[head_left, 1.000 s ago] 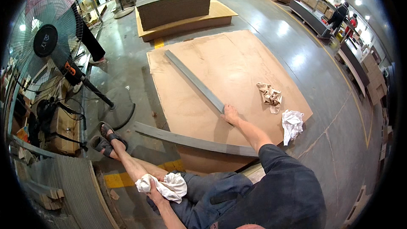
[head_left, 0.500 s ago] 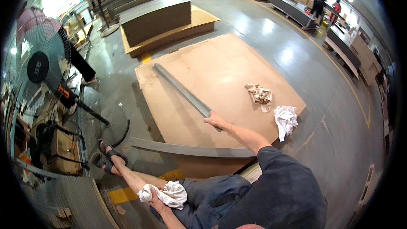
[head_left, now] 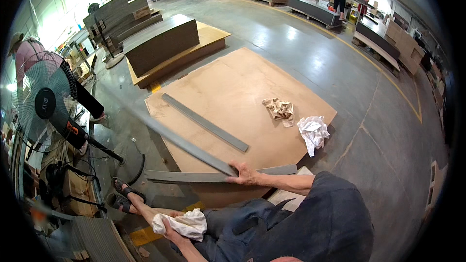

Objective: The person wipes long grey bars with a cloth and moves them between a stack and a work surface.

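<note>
Right hand (head_left: 244,173) is gripping a grey strip (head_left: 194,149) firmly near its close end; the strip is slanting off to the left, above the desk and out past its edge, the far end blurring. Left hand (head_left: 170,232), down by the leg, is closing around a bunched white cloth (head_left: 187,224).

Handling, my judgement: the strip is looking stiff and fairly light, since one hand is carrying it from the end without visible sag. Leverage is probably working against that end hold; a grip closer to the middle would be balancing better. The smooth face may be slipping a little under dry fingers, and corners may be chipping if knocked.

A second strip (head_left: 206,123) is lying flat on the brown-topped desk (head_left: 233,87); another grey length (head_left: 174,176) is running along the near edge, jutting out leftward. A crumpled tan cloth (head_left: 279,110) and a loose white rag (head_left: 313,133) are resting at the right.

Around: glossy grey floor (head_left: 340,87) is reflecting lamps; a pedestal fan (head_left: 44,103) is standing left, stacked boards (head_left: 162,46) are sitting beyond.
</note>
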`<state>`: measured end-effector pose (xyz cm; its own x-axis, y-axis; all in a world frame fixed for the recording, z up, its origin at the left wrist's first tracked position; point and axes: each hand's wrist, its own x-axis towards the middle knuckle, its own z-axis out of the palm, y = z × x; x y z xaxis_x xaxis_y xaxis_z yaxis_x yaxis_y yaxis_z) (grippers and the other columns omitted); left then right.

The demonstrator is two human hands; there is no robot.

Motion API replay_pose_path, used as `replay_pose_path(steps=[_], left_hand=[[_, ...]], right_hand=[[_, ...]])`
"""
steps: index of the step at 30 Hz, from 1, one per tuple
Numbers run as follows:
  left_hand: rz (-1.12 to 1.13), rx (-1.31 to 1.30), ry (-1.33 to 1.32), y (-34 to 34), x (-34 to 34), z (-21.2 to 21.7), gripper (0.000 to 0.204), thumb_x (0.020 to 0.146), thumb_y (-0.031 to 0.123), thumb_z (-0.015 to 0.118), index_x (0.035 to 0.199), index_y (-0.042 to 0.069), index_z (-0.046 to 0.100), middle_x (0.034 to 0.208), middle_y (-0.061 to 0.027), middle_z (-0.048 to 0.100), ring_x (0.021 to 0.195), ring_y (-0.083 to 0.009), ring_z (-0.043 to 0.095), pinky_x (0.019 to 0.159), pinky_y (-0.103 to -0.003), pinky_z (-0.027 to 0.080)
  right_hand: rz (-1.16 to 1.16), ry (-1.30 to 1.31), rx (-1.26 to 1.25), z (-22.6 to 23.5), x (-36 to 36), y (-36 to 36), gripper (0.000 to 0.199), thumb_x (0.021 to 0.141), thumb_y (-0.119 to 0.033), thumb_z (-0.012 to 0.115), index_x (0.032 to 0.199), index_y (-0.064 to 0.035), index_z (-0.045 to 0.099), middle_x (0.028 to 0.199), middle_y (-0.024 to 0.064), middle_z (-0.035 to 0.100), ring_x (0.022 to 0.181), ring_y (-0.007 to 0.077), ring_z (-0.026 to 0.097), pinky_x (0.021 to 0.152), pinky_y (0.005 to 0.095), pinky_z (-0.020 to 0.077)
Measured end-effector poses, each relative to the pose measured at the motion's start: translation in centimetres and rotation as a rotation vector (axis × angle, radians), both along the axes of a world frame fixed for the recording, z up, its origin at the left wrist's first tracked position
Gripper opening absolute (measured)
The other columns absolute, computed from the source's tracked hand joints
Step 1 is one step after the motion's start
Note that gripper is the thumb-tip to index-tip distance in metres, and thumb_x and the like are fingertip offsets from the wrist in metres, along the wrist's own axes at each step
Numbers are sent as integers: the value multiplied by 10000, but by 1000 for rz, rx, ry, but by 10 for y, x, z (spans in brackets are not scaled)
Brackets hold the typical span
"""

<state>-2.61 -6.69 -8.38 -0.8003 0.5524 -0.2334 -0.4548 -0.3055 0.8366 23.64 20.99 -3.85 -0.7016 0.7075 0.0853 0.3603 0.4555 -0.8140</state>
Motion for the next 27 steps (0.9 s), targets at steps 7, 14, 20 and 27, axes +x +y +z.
replay_pose_path(steps=[7, 14, 20, 27], left_hand=[[71, 235, 28, 50, 7, 104, 512, 960, 338, 539, 1347, 31, 404, 1220, -130, 580, 1107, -243, 566, 986, -415, 435], [233, 59, 145, -10, -99, 92, 225, 871, 303, 548, 884, 86, 603, 875, -82, 571, 893, -261, 581, 842, -424, 480], [456, 107, 40, -119, -201, 122, 225, 892, 293, 524, 936, 79, 577, 955, -74, 587, 871, -283, 615, 743, -499, 547], [358, 68, -57, -84, -129, 161, 207, 900, 279, 527, 946, 84, 581, 941, -65, 591, 892, -269, 609, 783, -487, 535]], right_hand=[[512, 24, 113, 20, 13, -48, 538, 759, -283, 718, 1135, -15, 441, 947, 239, 606, 861, 427, 613, 705, 475, 493], [733, -27, 272, 34, 22, -34, 465, 794, -307, 673, 1090, -18, 461, 902, 212, 593, 799, 396, 615, 647, 455, 505], [799, -64, 337, 52, 87, 5, 508, 770, -306, 730, 1115, -18, 492, 890, 183, 581, 749, 378, 607, 586, 447, 482], [778, -114, 450, 54, 71, -11, 489, 790, -288, 719, 1096, -17, 451, 879, 187, 566, 770, 384, 599, 606, 449, 485]])
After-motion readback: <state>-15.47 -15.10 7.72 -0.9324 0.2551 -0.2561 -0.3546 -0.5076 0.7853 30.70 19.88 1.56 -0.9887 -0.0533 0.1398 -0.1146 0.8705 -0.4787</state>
